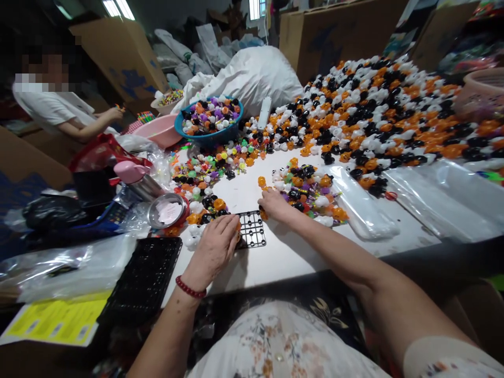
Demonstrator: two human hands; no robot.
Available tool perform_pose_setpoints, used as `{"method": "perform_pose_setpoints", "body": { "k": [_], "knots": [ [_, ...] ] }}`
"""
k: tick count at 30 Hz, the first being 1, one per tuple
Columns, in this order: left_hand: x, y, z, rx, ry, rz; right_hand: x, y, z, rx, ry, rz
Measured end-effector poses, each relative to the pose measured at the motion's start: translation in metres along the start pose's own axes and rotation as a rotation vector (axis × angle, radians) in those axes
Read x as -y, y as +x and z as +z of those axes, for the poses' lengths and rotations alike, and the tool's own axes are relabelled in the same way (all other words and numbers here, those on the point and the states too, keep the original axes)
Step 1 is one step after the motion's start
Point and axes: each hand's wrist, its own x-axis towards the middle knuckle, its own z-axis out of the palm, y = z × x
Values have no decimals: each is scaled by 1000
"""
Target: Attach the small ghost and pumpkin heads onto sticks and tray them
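A black plastic grid tray [253,230] lies on the white table between my hands. My left hand [216,242] reaches over the tray's left side, its fingers curled around a small orange plastic figure [238,231] that shows past the fingertips. At the tray's upper right corner, my right hand [277,206] has its fingers bent around another orange figure [263,213], mostly hidden. Just beyond those fingertips sits an orange pumpkin-like piece [262,181]. A mixed pile of small figures [303,184] lies beyond my right hand, and white figures [192,237] lie left of my left hand.
Behind is a large heap of orange, black and white figures [378,110], beside a blue basin [210,137]. Stacked black trays [144,278], a metal bowl [151,212] and a pink-lidded flask [136,176] stand left; clear bags [364,210] lie right. A person [59,113] works at far left.
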Motion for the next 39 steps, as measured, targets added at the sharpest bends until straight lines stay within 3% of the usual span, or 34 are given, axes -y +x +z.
{"method": "perform_pose_setpoints", "body": {
  "k": [4,10,13,15,18,24,28,32,35,39],
  "knots": [
    [0,-1,-4,38,-10,-31,-1,-10,1,16,117,26],
    [2,-1,-3,33,-27,-49,11,-21,0,-122,428,227],
    [3,-2,-2,32,-18,-44,31,-15,6,-163,761,297],
    [3,-3,-1,35,-8,-41,45,-10,14,-162,984,299],
    [4,-4,-1,34,-7,-37,59,-6,24,-152,1100,296],
    [3,-5,-2,13,-5,-26,60,-14,34,-174,1307,333],
    [-13,-8,-14,-56,-22,19,65,-28,35,-139,1451,347],
    [-48,-18,-23,-118,-106,183,73,-41,32,-173,1599,391],
    [-68,-25,-17,-62,-214,311,74,-43,34,-200,1623,405],
    [-70,-32,-4,36,-225,281,72,-39,40,-195,1589,396]
  ]
}}
